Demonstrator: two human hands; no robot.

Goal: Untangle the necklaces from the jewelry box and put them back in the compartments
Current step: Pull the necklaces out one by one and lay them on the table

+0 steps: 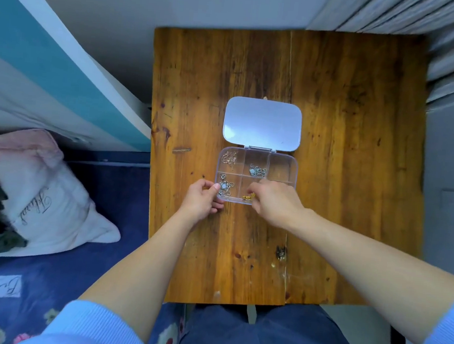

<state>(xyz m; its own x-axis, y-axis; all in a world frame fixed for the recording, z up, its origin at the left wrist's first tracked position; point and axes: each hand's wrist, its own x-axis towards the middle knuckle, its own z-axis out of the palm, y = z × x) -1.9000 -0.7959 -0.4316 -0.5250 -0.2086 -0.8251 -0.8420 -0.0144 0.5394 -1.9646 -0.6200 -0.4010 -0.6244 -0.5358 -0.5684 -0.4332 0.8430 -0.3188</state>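
- Clear plastic forms the box [256,178], which sits mid-way across the wooden tabletop [342,181] with its lid [262,123] swung fully back and lying flat on the far side.
- We count compartments in two rows; the far-right one looks bare as far as we can tell.
- Far-left compartment: a pale, pinkish chain [229,158] in a small heap.
- Far-middle compartment: a silver necklace [257,171] with a round pale pendant.
- Near-left compartment: a second silver necklace [225,187], also with a pale round piece, coiled loosely.
- Near-middle compartment: a gold chain [246,197] lies against the near wall, just under our right fingers.
- Our left hand [201,200] steadies the box at its near-left corner, thumb on the rim and fingers curled beneath the edge (a holding grip on the box).
- Our right hand [273,202] reaches over the near row, fingers bunched and pointing down into the middle compartment; whether that grip pinches the gold chain we cannot tell, since the fingertips hide the contact.
- Both blue sleeves are pushed back from the forearms.
- A bed with a white pillow [55,199] lies to the left of the tabletop.
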